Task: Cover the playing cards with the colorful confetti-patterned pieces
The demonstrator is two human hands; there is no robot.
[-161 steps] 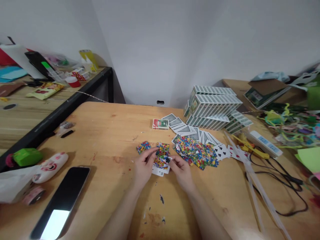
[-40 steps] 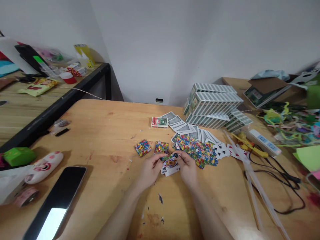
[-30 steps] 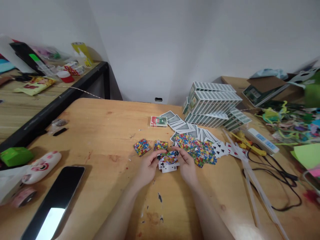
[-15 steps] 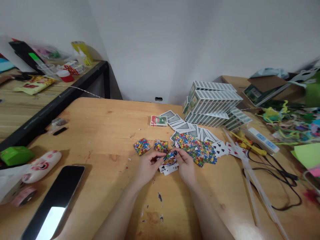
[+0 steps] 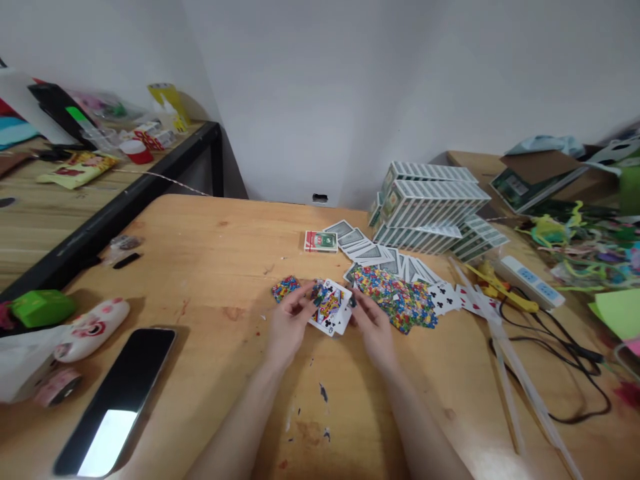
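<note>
My left hand (image 5: 289, 325) is closed with thumb and fingers on the left side of a few face-up playing cards. On top is a queen of clubs (image 5: 332, 308), tilted, with another white card edge under it. At the cards' right edge, my right hand (image 5: 373, 328) has its thumb and fingers pinched together. Just left of my left fingers lies a small puzzle-like patterned card stack (image 5: 285, 288). To the right spreads a heap of cards with multicoloured backs (image 5: 395, 297).
Behind the heap lie green-backed cards (image 5: 367, 252) and a red-and-green card box (image 5: 321, 241). Striped cartons (image 5: 433, 200) are stacked at the back right. A phone (image 5: 117, 400) rests at left. A power strip (image 5: 533, 283), cables and clear plastic strips (image 5: 520, 373) occupy the right.
The cards between my hands have turned so the queen of clubs now faces up in full. My left hand has shifted slightly up and left, covering one of the small patterned stacks.
</note>
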